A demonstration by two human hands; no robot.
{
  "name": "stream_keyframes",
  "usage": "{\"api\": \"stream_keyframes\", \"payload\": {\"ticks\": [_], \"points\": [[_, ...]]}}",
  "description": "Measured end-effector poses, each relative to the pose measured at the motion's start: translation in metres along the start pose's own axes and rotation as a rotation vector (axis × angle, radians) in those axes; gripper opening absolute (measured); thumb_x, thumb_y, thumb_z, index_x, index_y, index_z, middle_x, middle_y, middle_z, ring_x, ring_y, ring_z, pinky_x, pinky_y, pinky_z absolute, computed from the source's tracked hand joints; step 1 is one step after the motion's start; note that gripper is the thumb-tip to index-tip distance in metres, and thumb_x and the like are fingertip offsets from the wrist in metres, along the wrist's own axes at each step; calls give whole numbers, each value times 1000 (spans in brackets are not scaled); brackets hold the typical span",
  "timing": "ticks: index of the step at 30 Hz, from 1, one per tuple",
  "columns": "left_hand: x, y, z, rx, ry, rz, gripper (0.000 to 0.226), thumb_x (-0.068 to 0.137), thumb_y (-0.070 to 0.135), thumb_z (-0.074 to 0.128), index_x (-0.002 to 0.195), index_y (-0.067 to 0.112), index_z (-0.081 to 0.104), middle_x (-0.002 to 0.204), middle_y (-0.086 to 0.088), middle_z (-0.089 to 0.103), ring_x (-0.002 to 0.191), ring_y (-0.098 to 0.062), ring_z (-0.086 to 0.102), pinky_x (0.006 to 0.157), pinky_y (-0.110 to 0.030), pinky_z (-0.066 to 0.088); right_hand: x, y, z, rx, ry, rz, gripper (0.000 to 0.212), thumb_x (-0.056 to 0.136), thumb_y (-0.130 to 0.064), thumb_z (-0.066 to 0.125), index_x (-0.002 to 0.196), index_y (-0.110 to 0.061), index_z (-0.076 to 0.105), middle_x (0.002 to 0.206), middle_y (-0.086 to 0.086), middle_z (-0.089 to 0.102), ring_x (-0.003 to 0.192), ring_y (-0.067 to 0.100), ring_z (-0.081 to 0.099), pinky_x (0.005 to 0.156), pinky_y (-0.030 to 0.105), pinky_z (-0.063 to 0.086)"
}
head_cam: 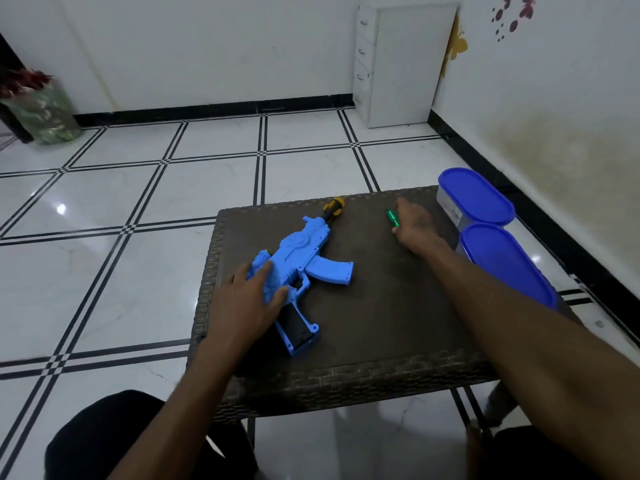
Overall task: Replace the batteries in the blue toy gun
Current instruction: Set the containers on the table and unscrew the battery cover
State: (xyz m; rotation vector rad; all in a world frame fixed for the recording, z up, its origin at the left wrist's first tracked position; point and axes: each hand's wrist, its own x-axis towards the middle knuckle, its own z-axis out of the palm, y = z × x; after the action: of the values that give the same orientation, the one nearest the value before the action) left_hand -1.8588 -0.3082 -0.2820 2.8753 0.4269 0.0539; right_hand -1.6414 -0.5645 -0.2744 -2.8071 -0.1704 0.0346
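The blue toy gun (pixel 304 258) lies flat on the dark woven table (pixel 381 306), its yellow-and-black muzzle pointing to the far edge and its black-sided stock toward me. My left hand (pixel 249 299) rests on the rear of the gun with fingers spread over the body. My right hand (pixel 414 225) reaches to the far right part of the table, its fingers at a small green screwdriver (pixel 393 218). Whether it grips the tool cannot be told. No batteries are in sight.
Two clear containers with blue lids (pixel 476 197) (pixel 505 265) stand along the table's right edge, close to my right forearm. A white drawer cabinet (pixel 405 64) stands in the far corner and a wrapped bouquet (pixel 38 105) at the far left of the tiled floor.
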Motion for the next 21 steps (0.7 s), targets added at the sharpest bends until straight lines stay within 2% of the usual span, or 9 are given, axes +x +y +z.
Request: {"api": "stream_keyframes", "payload": {"ticks": [4, 6, 9, 11, 13, 15, 18, 21], "points": [[1, -3, -7, -50, -105, 22, 89, 75, 76, 53, 150, 34, 28, 157, -11, 25, 141, -33, 27, 113, -42, 27, -1, -6, -1, -39, -108, 48, 30, 91, -12, 61, 119, -7, 52, 121, 17, 58, 105, 31, 58, 81, 38, 49], [1, -4, -9, -56, -118, 29, 92, 72, 76, 56, 150, 34, 28, 157, -11, 25, 142, -33, 26, 113, -43, 27, -6, -10, -2, 35, -117, 81, 34, 90, -19, 64, 120, -9, 54, 120, 15, 59, 97, 25, 57, 74, 34, 47], [0, -4, -7, -85, -74, 22, 92, 70, 76, 58, 148, 34, 33, 156, -12, 29, 140, -34, 28, 112, -43, 29, -20, -18, -6, 255, -42, 126, 40, 87, -20, 68, 125, -12, 57, 119, 8, 62, 100, 21, 61, 75, 32, 49], [-2, -1, -4, -105, -63, 25, 91, 71, 75, 58, 148, 34, 34, 156, -13, 29, 140, -35, 29, 112, -43, 29, -36, -21, -9, 454, -21, 136, 28, 86, -17, 66, 114, -14, 65, 100, 1, 67, 83, 17, 68, 71, 31, 56], [-2, -4, -3, -93, -78, 41, 90, 73, 74, 56, 149, 34, 32, 157, -12, 26, 141, -34, 27, 113, -44, 28, -52, -26, -10, 604, -42, 138, 15, 86, -16, 62, 97, -13, 72, 81, 0, 68, 66, 12, 62, 61, 31, 52], [-4, -10, -5, -146, -140, 74, 92, 71, 73, 57, 149, 35, 30, 159, -10, 20, 145, -31, 21, 116, -46, 26, -67, -29, -9, 666, -87, 109, 16, 86, -17, 60, 93, -10, 73, 79, 3, 64, 67, 11, 53, 61, 32, 43], [-9, -23, -13, -311, -248, 171, 91, 63, 61, 73, 144, 40, 38, 161, -9, 14, 149, -24, 12, 118, -44, 24, -86, -33, -9, 707, -103, 50, 20, 90, -24, 64, 98, -6, 69, 79, 3, 59, 70, 11, 50, 65, 30, 39], [-14, -30, -13, -255, -256, 285, 85, 65, 48, 83, 140, 43, 44, 161, -3, 14, 149, -21, 13, 118, -43, 21, -100, -39, -10, 788, -84, -4, 24, 92, -27, 65, 99, -4, 67, 75, 1, 56, 74, 13, 49, 68, 32, 40]]}}
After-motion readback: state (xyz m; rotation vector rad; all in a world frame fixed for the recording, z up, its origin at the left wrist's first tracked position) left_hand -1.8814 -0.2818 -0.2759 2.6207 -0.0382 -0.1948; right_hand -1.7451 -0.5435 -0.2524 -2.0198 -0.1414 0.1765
